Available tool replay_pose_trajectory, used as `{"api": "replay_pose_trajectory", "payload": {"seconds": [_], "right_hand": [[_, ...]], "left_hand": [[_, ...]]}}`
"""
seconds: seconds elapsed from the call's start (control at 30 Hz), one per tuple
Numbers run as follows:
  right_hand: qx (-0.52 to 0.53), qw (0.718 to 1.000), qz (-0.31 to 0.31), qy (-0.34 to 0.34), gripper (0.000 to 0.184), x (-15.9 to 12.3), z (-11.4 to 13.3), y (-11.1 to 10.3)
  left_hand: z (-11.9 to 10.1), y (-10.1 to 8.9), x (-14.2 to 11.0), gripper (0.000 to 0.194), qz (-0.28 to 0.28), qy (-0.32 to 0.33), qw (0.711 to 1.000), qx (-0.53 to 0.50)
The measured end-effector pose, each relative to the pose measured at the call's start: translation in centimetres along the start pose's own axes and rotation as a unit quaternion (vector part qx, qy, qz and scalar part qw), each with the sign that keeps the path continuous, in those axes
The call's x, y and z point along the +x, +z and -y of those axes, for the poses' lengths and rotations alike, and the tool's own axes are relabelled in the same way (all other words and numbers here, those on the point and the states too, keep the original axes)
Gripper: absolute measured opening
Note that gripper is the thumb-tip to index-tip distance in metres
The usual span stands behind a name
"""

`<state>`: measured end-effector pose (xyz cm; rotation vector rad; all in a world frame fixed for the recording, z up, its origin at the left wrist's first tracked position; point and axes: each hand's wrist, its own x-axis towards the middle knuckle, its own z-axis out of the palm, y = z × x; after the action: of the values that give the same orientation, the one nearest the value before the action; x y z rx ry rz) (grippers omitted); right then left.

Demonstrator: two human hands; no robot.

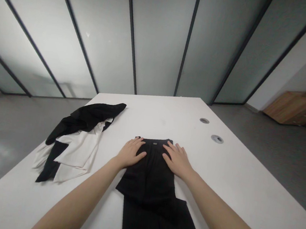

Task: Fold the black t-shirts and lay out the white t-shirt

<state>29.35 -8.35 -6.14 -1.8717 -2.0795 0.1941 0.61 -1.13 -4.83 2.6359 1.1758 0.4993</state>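
Head view — my left hand [131,153] and right hand [177,161] lie open on the folded black trousers [148,189], gripping nothing — the black-and-white clothes [72,145] sit unfolded.

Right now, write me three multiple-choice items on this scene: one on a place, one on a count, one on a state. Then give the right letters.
1. Where does the crumpled black-and-white garment lie relative to the folded black trousers?
A) Left of them
B) Right of them
C) On top of them

2. How many round grommets are set in the white table?
A) One
B) Two
C) Four

3. How do the left hand and right hand stand?
A) Both flat on the trousers
B) Both lifted clear
C) Both gripping the other garment

1: A, it lies apart on the table's left side.
2: B, two show near the table's far right edge.
3: A, both rest with fingers spread near the waistband.
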Motion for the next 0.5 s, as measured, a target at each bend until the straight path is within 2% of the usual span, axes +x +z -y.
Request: {"api": "replay_pose_trajectory", "payload": {"seconds": [0.07, 0.17, 0.3, 0.4, 0.5], "right_hand": [[0.006, 1.0, 0.007, 0.006, 0.051, 0.2, -0.1, -0.1], [0.029, 1.0, 0.005, 0.005, 0.049, 0.6, -0.4, -0.2], [0.048, 0.998, -0.041, -0.002, 0.049, 1.2, -1.3, 0.1], [0.02, 0.996, -0.072, 0.052, 0.052, 1.2, -1.5, 0.6], [0.008, 0.995, -0.069, 0.071, 0.055, 1.1, -1.3, 0.9]], "left_hand": [[0.2, -0.3, 0.2, 0.048, -0.023, -0.004, 0.999, -0.034], [0.9, -0.3, 0.5, 0.049, -0.069, -0.029, 0.994, -0.077], [2.1, 1.1, 0.8, 0.047, -0.128, -0.121, 0.984, -0.002], [2.5, 2.1, 1.0, 0.048, -0.127, -0.176, 0.975, 0.051], [2.6, 2.2, 1.2, 0.044, -0.105, -0.17, 0.979, 0.044]]}}
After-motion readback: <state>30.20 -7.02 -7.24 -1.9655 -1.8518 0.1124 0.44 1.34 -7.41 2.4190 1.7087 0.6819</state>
